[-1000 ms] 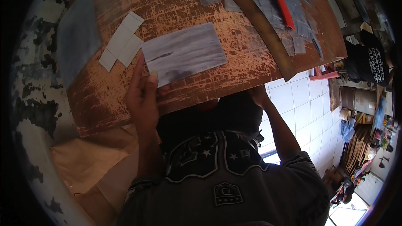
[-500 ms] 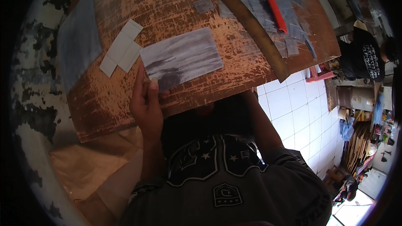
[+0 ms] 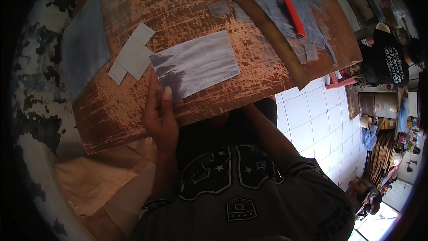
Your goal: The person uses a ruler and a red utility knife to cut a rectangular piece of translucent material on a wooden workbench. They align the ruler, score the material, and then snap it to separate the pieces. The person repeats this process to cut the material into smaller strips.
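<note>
Head camera looks down on our big, worn, brown wooden board (image 3: 133, 102), which has pale scratches all over it. It fills most of the picture and tilts up to the right. A long, dark wooden strip (image 3: 267, 35) lies across the board. Beyond it sit many thin grey scraps and an orange-red cutter (image 3: 294, 15). A dull blue-grey sheet (image 3: 84, 49) lies on the left part of the board. Near the middle lies a silvery grey rectangle sheet (image 3: 196, 64), flat on the wood. Just beside it on the left is a small white cross-shaped paper piece (image 3: 131, 53).

Our left hand (image 3: 160, 116) rests at the near edge of the board. Its fingers are straight and close together, and the fingertips press on the lower left corner of the silvery sheet. Our right hand is hidden under the board, so we cannot tell how it is.
</note>
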`<state>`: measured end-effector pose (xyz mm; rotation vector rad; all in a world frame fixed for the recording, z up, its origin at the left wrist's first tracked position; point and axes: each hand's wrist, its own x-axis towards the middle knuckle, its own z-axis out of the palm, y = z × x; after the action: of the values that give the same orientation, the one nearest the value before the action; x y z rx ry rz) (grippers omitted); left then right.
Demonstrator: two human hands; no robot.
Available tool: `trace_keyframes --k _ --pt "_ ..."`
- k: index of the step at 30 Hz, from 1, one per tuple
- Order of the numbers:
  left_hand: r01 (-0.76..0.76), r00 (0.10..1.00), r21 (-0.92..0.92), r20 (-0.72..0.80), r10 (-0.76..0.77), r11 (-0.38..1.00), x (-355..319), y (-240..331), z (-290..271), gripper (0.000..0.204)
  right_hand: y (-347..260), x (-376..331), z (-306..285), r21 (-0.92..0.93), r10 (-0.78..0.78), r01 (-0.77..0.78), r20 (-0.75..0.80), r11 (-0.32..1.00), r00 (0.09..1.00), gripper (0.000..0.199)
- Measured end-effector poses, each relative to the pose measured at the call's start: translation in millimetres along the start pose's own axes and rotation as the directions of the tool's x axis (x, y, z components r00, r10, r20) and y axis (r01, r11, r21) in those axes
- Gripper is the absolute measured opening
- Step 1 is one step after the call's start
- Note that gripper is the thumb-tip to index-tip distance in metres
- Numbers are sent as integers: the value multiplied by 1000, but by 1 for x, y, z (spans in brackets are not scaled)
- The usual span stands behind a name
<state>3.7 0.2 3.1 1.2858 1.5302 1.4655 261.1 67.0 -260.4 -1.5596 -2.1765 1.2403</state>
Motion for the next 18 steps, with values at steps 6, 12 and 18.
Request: trace_keyframes --k 6,12,18 --pt "-28 999 -94 17 30 995 4 0 3 51 -73 -65 -18 129 -25 -20 342 991 939 53" --pt "-21 1000 -132 11 23 991 4 2 0 50 -149 -142 -83 183 -254 207 291 961 922 50" --pt "17 998 -211 -63 -31 977 9 13 3 51 -209 -159 -189 546 -367 187 240 816 898 44"
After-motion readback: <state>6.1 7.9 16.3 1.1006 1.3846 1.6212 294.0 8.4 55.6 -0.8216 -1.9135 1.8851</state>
